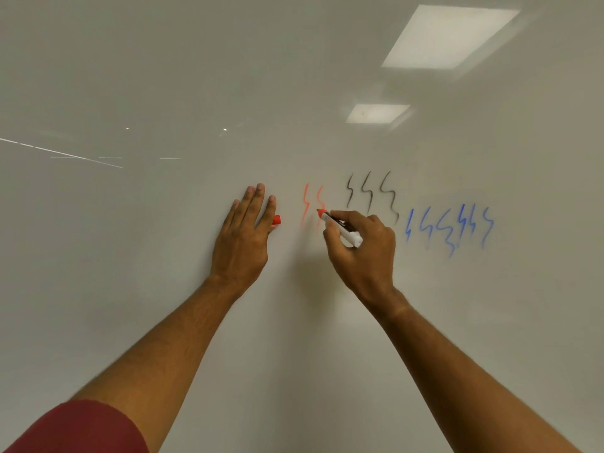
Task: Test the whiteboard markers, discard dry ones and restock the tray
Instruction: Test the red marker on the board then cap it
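Squiggles on the whiteboard (163, 256): red (313, 204), black (372, 194), blue (451, 228); no words. Right hand (362, 250) grips a red marker (341, 228), tip on board. Left hand (245, 233) lies flat, red cap (276, 220) under its fingers.

- Whiteboard (163, 93): open from 9 through 12 o'clock.
- Left hand (243, 233) flat on board, blocks 9 o'clock of red marks (312, 204).
- Black marks (371, 191), blue marks (451, 227) fill 3 o'clock.
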Demonstrator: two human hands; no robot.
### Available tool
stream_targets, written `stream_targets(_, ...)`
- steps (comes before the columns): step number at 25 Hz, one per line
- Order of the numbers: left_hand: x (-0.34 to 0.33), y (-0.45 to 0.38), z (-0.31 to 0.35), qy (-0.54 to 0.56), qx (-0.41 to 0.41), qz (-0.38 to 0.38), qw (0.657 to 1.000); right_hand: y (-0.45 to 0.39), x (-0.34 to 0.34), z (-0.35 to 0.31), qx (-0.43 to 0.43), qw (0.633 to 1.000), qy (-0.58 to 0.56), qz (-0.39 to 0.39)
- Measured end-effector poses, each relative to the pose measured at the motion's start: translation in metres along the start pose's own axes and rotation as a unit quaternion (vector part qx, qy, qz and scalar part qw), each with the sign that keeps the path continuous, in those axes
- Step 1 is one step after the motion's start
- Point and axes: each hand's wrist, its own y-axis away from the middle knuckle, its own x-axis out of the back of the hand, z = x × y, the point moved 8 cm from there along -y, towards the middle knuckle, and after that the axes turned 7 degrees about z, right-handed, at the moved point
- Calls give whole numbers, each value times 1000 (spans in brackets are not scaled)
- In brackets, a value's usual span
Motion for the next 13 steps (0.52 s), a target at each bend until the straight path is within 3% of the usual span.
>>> stream_targets(4,2,6,-11,-1,8,6,1000,-8,-33,-27,42,997,8,-57)
stream_targets(13,3,14,-18,-2,11,12,1000,7,-49,-25,35,994,78,-71)
